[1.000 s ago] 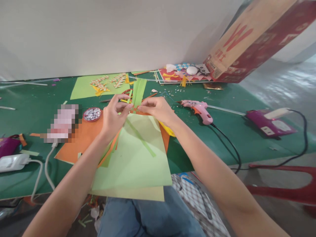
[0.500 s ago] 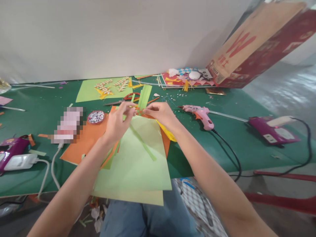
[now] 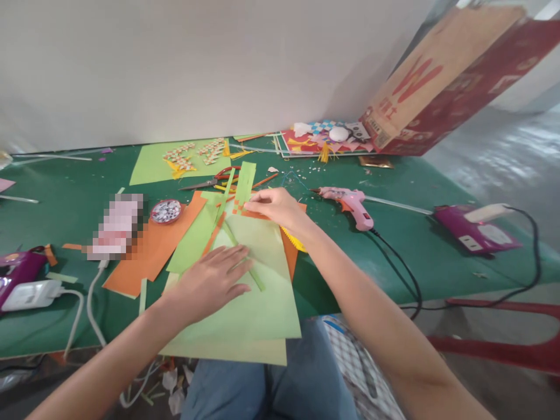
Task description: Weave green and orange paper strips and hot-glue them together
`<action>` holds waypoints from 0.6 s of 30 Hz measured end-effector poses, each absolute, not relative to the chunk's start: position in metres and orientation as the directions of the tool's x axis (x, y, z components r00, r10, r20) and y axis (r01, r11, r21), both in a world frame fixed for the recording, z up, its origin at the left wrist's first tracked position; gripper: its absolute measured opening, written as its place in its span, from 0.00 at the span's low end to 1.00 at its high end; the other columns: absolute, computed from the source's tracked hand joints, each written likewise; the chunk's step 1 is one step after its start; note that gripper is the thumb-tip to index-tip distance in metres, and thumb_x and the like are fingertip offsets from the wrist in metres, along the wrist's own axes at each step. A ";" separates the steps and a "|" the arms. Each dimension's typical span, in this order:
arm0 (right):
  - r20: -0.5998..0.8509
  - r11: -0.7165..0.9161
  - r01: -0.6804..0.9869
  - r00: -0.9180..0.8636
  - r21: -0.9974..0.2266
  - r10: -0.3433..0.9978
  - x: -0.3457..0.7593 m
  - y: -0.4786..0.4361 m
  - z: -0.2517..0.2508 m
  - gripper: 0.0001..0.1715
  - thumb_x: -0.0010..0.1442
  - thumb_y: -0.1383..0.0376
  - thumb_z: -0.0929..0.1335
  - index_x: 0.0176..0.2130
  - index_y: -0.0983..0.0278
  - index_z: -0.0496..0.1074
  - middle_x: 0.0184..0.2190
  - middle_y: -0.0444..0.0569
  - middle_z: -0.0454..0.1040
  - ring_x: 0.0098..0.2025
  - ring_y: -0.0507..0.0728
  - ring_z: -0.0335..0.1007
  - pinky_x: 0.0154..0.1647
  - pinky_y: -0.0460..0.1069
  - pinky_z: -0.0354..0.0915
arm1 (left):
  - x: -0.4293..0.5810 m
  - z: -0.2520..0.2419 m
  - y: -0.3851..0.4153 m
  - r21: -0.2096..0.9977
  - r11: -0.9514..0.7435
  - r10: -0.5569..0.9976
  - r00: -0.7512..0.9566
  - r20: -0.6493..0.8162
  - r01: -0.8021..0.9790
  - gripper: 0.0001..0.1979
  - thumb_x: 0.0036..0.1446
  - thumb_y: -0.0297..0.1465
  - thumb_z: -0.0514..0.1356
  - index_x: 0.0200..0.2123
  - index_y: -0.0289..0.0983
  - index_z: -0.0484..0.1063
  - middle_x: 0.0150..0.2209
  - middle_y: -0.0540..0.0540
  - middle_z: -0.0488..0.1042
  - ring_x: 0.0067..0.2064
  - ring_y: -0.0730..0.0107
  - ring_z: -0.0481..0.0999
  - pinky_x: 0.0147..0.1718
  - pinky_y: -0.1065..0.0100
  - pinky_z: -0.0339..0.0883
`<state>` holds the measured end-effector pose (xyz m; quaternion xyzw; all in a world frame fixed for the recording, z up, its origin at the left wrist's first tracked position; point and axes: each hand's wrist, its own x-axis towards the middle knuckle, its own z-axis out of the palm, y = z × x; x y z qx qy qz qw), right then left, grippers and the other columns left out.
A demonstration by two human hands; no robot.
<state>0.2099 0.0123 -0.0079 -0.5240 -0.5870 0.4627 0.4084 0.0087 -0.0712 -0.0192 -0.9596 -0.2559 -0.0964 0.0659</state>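
A small weave of orange and green paper strips (image 3: 245,181) lies at the top of a pale green sheet (image 3: 262,318). My right hand (image 3: 275,205) pinches the weave at its right side. Lower down and to the left, my left hand (image 3: 214,283) rests palm down over the pale sheet, fingers extended, beside a loose narrow green strip (image 3: 256,279). Orange paper (image 3: 153,251) and brighter green paper (image 3: 188,242) stick out on the left, with an orange strip (image 3: 214,233) across them.
Scissors (image 3: 205,182) lie behind the paper. A round tin of beads (image 3: 165,211) and a blurred-out phone (image 3: 117,226) are on the left. A pink glue gun (image 3: 350,204) with its cord is on the right. A paper bag (image 3: 437,76) stands at the back right.
My left hand has let go of the weave and moved down onto the pale sheet, its fingers now spread. My right hand stays at the weave. The view has shifted slightly.
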 end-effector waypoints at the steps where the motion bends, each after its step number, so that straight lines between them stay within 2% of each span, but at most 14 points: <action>1: -0.028 0.014 0.273 -0.150 -0.962 0.988 0.209 0.011 -0.006 0.12 0.48 0.58 0.71 0.24 0.65 0.72 0.25 0.45 0.74 0.30 0.52 0.67 0.34 0.48 0.60 | 0.003 -0.019 -0.072 -0.085 -0.864 0.468 0.855 0.221 0.496 0.19 0.66 0.37 0.49 0.51 0.32 0.71 0.54 0.37 0.72 0.56 0.58 0.72 0.52 0.57 0.69; 5: -0.066 0.003 0.335 -0.196 -0.942 0.978 0.209 0.012 0.003 0.10 0.49 0.60 0.71 0.24 0.65 0.73 0.28 0.48 0.76 0.33 0.53 0.70 0.36 0.48 0.62 | -0.016 -0.014 -0.078 -0.086 -0.869 0.454 0.854 0.255 0.488 0.20 0.67 0.37 0.47 0.47 0.31 0.73 0.50 0.38 0.76 0.53 0.60 0.74 0.52 0.58 0.70; 8: -0.080 0.021 0.377 -0.249 -0.926 0.965 0.211 0.013 0.008 0.10 0.49 0.60 0.71 0.24 0.65 0.73 0.28 0.47 0.76 0.33 0.53 0.70 0.36 0.48 0.62 | -0.026 -0.008 -0.079 -0.059 -0.863 0.468 0.838 0.281 0.502 0.21 0.68 0.37 0.46 0.39 0.32 0.75 0.45 0.39 0.79 0.48 0.61 0.78 0.51 0.56 0.71; 11: -0.196 0.048 0.556 -0.370 -0.830 0.908 0.210 0.011 0.009 0.10 0.48 0.59 0.71 0.23 0.64 0.74 0.23 0.44 0.73 0.28 0.51 0.66 0.30 0.47 0.58 | -0.029 -0.001 -0.074 -0.019 -0.855 0.488 0.817 0.306 0.518 0.21 0.67 0.37 0.47 0.30 0.34 0.75 0.36 0.41 0.80 0.38 0.64 0.79 0.48 0.57 0.72; 13: -0.285 0.078 0.654 -0.430 -0.752 0.856 0.208 0.010 0.008 0.09 0.48 0.60 0.71 0.22 0.63 0.75 0.21 0.43 0.72 0.26 0.51 0.63 0.27 0.47 0.55 | -0.026 0.004 -0.068 -0.029 -0.854 0.479 0.807 0.346 0.519 0.20 0.67 0.35 0.47 0.29 0.34 0.74 0.31 0.43 0.79 0.33 0.66 0.79 0.45 0.58 0.73; 15: -0.330 0.105 0.705 -0.452 -0.701 0.829 0.205 0.009 0.007 0.08 0.48 0.61 0.71 0.21 0.62 0.75 0.19 0.42 0.71 0.25 0.50 0.61 0.26 0.47 0.53 | -0.020 0.005 -0.062 -0.072 -0.855 0.445 0.798 0.406 0.514 0.19 0.67 0.31 0.47 0.30 0.34 0.74 0.32 0.43 0.79 0.32 0.66 0.79 0.42 0.59 0.74; 18: -0.337 0.145 0.742 -0.458 -0.654 0.823 0.203 0.010 0.006 0.08 0.48 0.62 0.70 0.20 0.61 0.75 0.18 0.42 0.70 0.24 0.50 0.61 0.26 0.47 0.53 | -0.007 0.001 -0.058 -0.093 -0.865 0.404 0.795 0.453 0.493 0.17 0.66 0.26 0.47 0.32 0.33 0.75 0.36 0.41 0.80 0.36 0.63 0.80 0.37 0.62 0.76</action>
